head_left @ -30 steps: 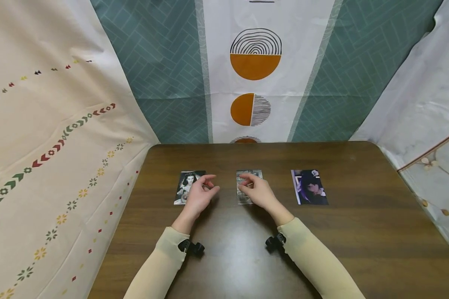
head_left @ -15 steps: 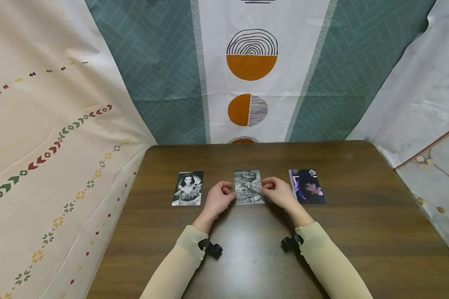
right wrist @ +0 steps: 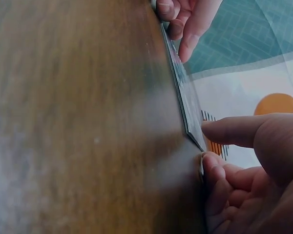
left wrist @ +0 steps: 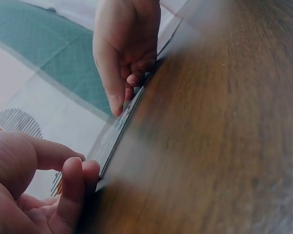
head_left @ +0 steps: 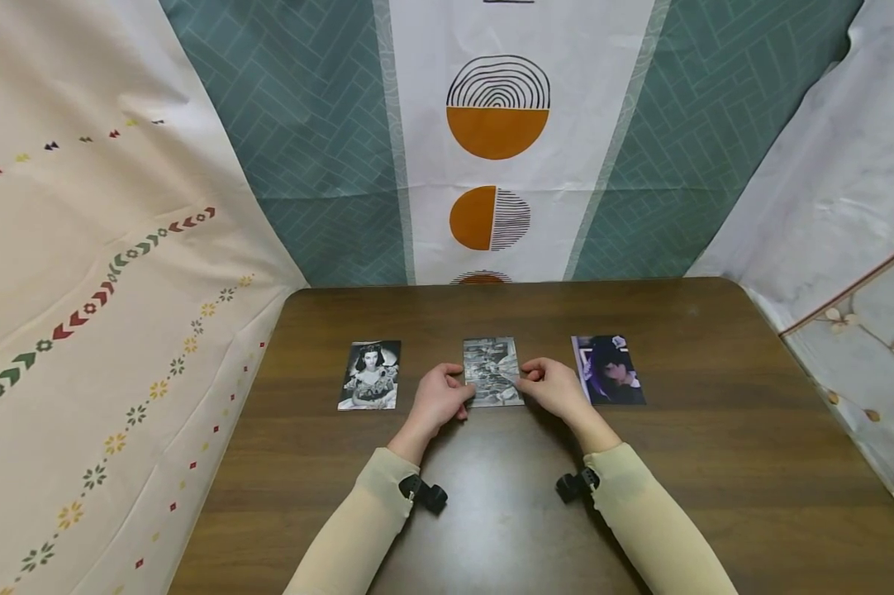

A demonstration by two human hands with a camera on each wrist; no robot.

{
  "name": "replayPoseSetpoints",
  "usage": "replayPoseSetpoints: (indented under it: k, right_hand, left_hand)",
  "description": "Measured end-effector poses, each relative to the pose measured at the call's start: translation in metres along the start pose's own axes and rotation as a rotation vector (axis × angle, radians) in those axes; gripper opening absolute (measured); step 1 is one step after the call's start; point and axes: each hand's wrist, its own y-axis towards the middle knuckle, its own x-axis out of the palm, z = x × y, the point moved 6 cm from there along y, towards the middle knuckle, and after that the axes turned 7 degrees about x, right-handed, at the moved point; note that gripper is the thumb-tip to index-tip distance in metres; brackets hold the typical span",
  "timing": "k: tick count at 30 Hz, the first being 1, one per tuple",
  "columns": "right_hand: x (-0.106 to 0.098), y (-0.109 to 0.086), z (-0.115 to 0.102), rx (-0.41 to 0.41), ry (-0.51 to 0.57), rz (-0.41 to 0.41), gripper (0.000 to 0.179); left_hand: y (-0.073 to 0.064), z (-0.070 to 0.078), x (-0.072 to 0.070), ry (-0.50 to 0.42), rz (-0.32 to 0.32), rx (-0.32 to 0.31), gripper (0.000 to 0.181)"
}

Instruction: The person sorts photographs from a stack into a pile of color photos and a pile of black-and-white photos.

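Holding the middle photo [head_left: 492,368], a grey print, from both sides. Lies in the middle of a row of three, toward the far part of the brown table [head_left: 715,512], short edge nearest.

With the left hand [head_left: 438,397], pinches the left edge low down, close to the near corner; thumb over the face, fingers bent in at the rim. Narrow grip. With the right hand [head_left: 554,387], pinches the right edge, a little higher up; again thumb on the face, fingers curled at the side. Equally narrow.

From the wrist views, seen nearly edge-on: thin, dark-rimmed, close over the wood. Cannot tell whether fully flat or slightly raised.

To the left, apart from the left hand: the left photo [head_left: 370,376], black and white, showing a person in pale clothes. To the right, just beside the right hand: the right photo [head_left: 608,370], purple and black.

On the wrists, below pale yellow sleeves [head_left: 648,504]: small black cameras [head_left: 434,498].

Behind the table: green-and-white cloth [head_left: 328,124] with orange half-circles. At left, cream cloth [head_left: 142,306] with small printed motifs; at right, pale cloth [head_left: 811,198] with a leafy branch.
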Motion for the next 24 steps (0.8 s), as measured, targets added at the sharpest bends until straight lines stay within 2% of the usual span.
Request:
replayPoseSetpoints:
  k: [10, 24]
  right_hand:
    - [0.0027, 0.0008, 0.0005, 0.008, -0.017, 0.0, 0.033]
    - [0.0029, 0.0012, 0.0029, 0.033, 0.076, -0.009, 0.034]
  left_hand:
    - [0.0004, -0.0039, -0.0005, -0.036, -0.009, -0.001, 0.046]
    - [-0.0008, -0.0046, -0.0009, -0.091, 0.005, 0.003, 0.048]
